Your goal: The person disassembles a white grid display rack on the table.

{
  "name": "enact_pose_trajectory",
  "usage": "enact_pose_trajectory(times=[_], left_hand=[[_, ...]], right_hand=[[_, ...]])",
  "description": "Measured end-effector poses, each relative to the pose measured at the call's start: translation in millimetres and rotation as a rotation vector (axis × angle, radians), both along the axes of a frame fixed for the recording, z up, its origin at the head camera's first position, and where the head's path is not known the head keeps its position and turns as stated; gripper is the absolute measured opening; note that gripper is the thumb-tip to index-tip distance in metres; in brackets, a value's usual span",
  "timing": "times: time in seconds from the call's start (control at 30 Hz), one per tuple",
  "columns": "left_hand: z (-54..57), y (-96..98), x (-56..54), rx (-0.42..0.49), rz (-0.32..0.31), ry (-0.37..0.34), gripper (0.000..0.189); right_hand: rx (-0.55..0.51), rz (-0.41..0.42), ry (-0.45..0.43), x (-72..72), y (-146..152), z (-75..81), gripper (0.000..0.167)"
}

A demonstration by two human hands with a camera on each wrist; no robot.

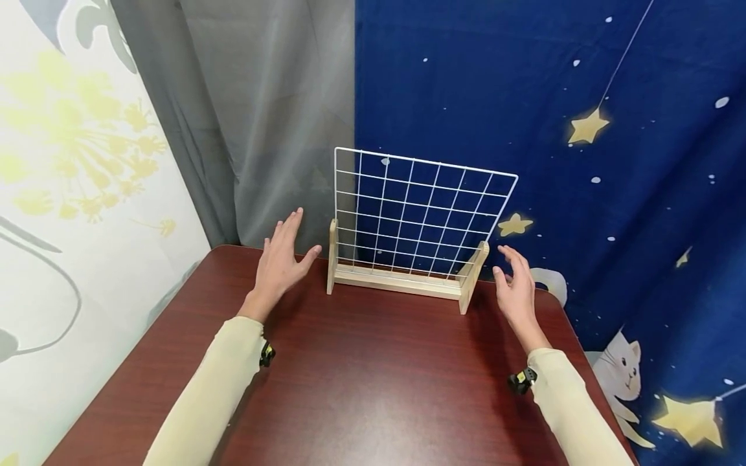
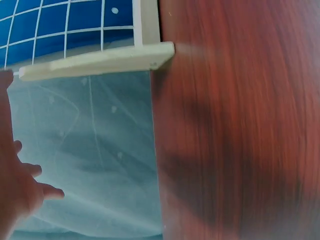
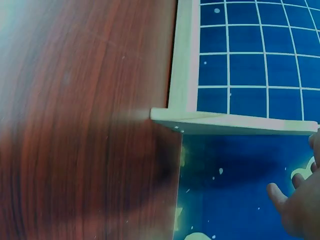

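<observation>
A white wire grid panel (image 1: 425,213) stands upright in a pale wooden stand (image 1: 396,282) near the far edge of the table. My left hand (image 1: 282,262) is held beside the stand's left side piece (image 1: 332,257), fingers straight and thumb spread, apart from it. On the other side, my right hand (image 1: 515,285) is near the right side piece (image 1: 474,278), its fingers loosely bent and holding nothing. Both wrist views show a gap between the hand and the lower part of the wood; in the right wrist view the fingertips (image 3: 314,142) come close to the side piece's far end.
The dark red wooden table (image 1: 361,375) has its far edge just behind the stand. Behind it hang a grey curtain (image 1: 280,116) and a blue curtain (image 1: 466,84) with stars. A white patterned cloth (image 1: 87,194) hangs at the left.
</observation>
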State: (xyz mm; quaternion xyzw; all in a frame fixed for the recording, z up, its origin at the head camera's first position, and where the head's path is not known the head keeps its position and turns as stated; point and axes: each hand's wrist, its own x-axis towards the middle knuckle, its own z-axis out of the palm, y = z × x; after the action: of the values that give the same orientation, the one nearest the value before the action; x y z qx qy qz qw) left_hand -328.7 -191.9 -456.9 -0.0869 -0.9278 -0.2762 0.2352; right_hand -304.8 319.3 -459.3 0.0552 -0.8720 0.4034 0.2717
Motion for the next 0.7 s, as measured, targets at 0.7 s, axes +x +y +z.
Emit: enact_pose_trajectory(times=[0.7], left_hand=[[1.9,29.9,-25.6,0.667,-0.251,-0.087,0.065]], right_hand=[[-0.217,-0.073,0.03,-21.0,-19.5,2.7,0.043]])
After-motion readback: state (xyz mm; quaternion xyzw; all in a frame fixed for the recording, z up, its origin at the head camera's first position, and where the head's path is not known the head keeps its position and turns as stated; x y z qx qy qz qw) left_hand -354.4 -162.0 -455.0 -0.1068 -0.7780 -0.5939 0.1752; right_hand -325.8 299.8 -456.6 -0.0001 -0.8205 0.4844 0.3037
